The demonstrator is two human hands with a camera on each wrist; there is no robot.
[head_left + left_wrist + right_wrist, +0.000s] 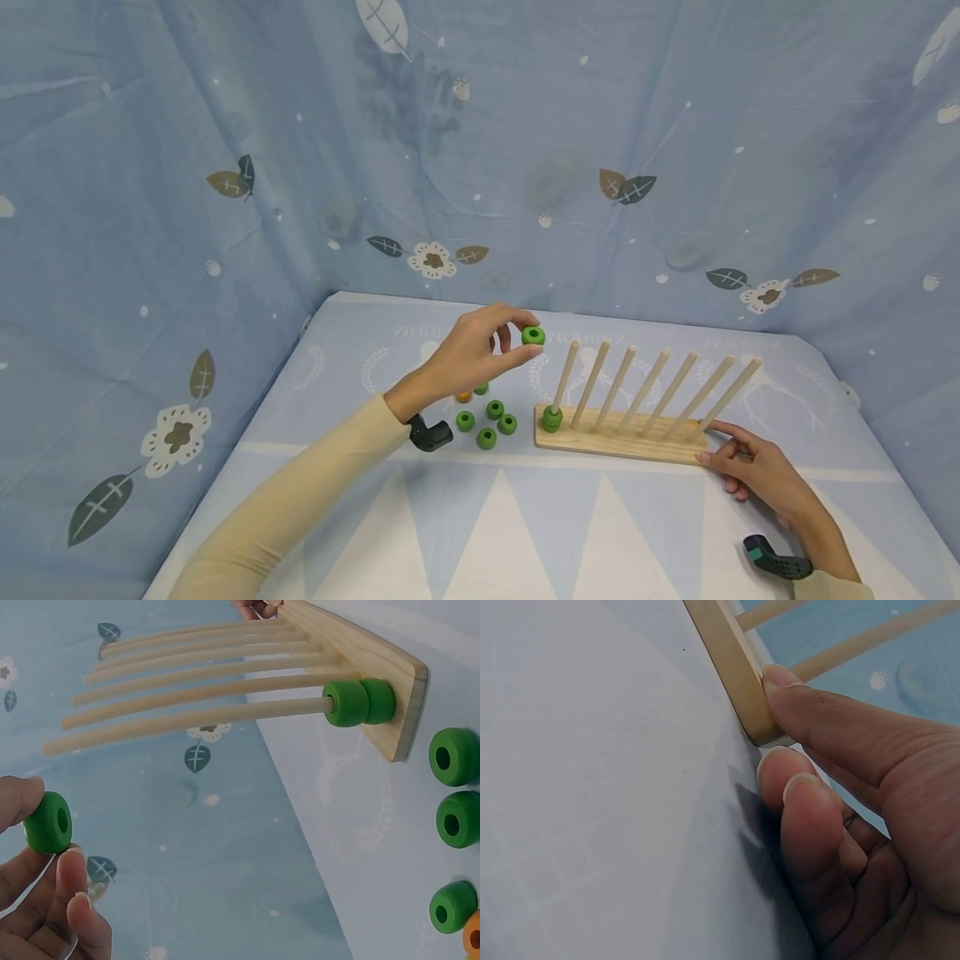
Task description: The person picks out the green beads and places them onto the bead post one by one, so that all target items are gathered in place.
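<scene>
My left hand [474, 348] pinches a green bead [533, 340] between thumb and fingers, up in the air left of the peg tops. In the left wrist view this bead [42, 823] shows its hole. A wooden peg board [622, 442] lies on the table, with a row of several thin upright pegs. Two green beads [346, 705] are stacked at the foot of its leftmost peg; the other pegs are bare. At the board's right end, my right hand [765, 473] grips the corner, thumb [784, 677] on the near edge.
Several loose green beads [487, 439] lie on the table left of the board, with an orange bead [463, 397] partly behind the left wrist. A patterned cloth [465, 533] covers the table. Blue fabric walls [525, 150] stand at the back and sides.
</scene>
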